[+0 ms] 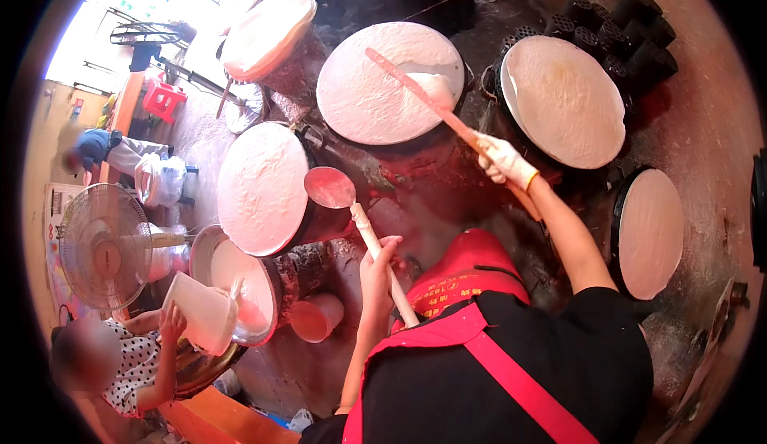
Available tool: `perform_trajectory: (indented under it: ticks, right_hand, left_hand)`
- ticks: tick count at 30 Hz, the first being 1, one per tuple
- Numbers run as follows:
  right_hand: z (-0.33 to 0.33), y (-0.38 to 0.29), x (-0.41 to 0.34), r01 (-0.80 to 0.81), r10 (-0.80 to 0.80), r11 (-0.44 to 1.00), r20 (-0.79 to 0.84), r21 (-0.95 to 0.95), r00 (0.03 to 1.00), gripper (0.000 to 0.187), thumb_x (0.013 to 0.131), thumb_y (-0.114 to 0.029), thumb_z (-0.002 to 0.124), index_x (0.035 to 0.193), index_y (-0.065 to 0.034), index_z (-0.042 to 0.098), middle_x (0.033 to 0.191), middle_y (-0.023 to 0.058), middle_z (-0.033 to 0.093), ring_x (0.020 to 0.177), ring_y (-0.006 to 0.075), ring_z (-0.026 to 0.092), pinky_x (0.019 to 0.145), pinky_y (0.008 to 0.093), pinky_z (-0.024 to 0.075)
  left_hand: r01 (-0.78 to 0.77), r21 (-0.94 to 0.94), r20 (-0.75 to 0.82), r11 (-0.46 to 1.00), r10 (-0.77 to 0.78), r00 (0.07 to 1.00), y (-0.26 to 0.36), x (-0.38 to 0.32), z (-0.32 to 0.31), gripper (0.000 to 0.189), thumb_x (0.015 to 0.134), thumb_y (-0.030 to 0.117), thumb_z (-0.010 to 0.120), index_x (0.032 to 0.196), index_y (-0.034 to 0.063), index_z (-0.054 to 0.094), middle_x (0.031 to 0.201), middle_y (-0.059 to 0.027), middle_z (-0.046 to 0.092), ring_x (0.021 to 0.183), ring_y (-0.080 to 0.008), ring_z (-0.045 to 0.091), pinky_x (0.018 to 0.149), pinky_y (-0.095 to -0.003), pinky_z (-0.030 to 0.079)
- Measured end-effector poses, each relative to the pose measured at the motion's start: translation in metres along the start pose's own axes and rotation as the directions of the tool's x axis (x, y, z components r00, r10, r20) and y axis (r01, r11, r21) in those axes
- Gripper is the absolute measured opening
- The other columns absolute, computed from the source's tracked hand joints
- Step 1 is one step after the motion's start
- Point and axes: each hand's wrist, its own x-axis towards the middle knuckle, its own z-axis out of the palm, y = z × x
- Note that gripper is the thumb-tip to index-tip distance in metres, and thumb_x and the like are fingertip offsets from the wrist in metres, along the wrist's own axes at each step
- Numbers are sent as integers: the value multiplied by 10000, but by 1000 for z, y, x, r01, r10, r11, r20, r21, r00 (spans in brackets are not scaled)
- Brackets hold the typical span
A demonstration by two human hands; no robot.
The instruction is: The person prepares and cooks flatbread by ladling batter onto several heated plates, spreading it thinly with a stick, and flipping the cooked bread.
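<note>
My right hand [506, 161], in a white knit glove with a yellow cuff, grips a long flat wooden spatula [413, 87]. Its blade reaches over the round griddle [440, 59] ahead of me. A pale sheet of batter [365, 87] covers most of that griddle; beside the blade is a thicker white mass, folded or pooled, I cannot tell which. Around the pale handle of a ladle [329, 187] closes my bare left hand [374, 282]. The wet-looking bowl hangs beside a second batter-covered griddle [263, 189], on the left.
More coated round griddles stand at right [563, 102], far right [650, 234] and upper left [269, 37]. Perforated coal briquettes [611, 37] are stacked behind. At lower left a co-worker tips a white bucket [201, 312] over a batter basin [204, 252], near a fan [105, 246]. Another person bends farther back.
</note>
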Motion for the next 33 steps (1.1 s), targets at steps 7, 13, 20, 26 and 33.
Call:
perform_trajectory:
  ticks: [7,13,20,26,33]
  right_hand:
    - [29,-59,68,171,-210,971,-252,-169,945,441,967,-317,492,1396,-223,447,555,-63,348,386,63,291,338,234,280]
    - [46,-44,43,360,-401,908,-197,-215,895,412,963,-163,511,1356,-47,473,1179,73,584,933,101,541,804,219,429]
    - [91,-19,60,272,-273,961,-375,-56,886,389,951,-219,546,1338,-195,517,661,-34,471,469,57,389,422,226,338]
    - [67,-25,35,288,-211,953,-481,92,851,375,943,-207,552,1318,-223,549,558,-77,391,363,40,295,321,215,255]
    - [61,-41,56,244,-235,969,-391,-27,890,386,940,-181,537,1324,-224,536,675,-62,485,372,39,308,312,210,277]
  left_hand:
    - [22,-61,-7,998,-22,1000,-7,2,46,140,926,158,597,959,23,575,694,0,526,505,-41,429,407,-175,316]
    - [-100,-52,-152,994,91,984,10,-2,40,190,950,207,568,1058,63,510,627,-12,491,420,-46,365,351,-190,265]
    - [-73,-123,-57,990,67,996,19,27,33,204,958,180,547,1115,55,513,774,-26,531,505,-62,420,386,-204,328]
    - [30,-187,81,982,-15,997,33,31,24,118,942,126,562,980,63,470,776,-10,479,551,-46,394,403,-166,287]
    - [134,-124,131,983,-118,984,39,43,22,135,950,138,546,925,72,431,761,-10,455,550,-46,388,406,-162,287]
